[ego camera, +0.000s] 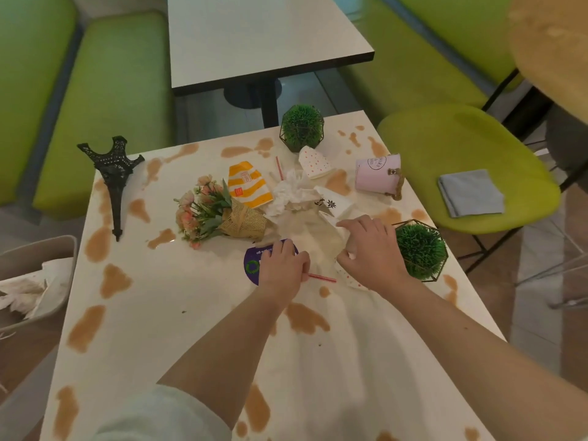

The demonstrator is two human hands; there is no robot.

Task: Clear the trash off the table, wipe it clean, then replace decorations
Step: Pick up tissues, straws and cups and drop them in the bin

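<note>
A white table (165,313) carries brown spill stains (114,280) and a heap of trash in its middle: crumpled white napkins (294,194), an orange-striped wrapper (249,184), a dotted paper cup (313,162) and a purple round lid (253,265). My left hand (283,268) pinches a red straw (321,277) on top of the purple lid. My right hand (370,249) grips crumpled white paper (318,237) beside it. A second red straw (279,167) lies further back.
Decorations stand around the heap: a black Eiffel tower model (116,176) lying at the left, a flower bouquet (210,214), two green ball plants (302,127) (420,249), a tipped pink pot (378,175). A folded grey cloth (471,192) lies on the green chair (445,132). A bin (41,259) holding paper is at the left.
</note>
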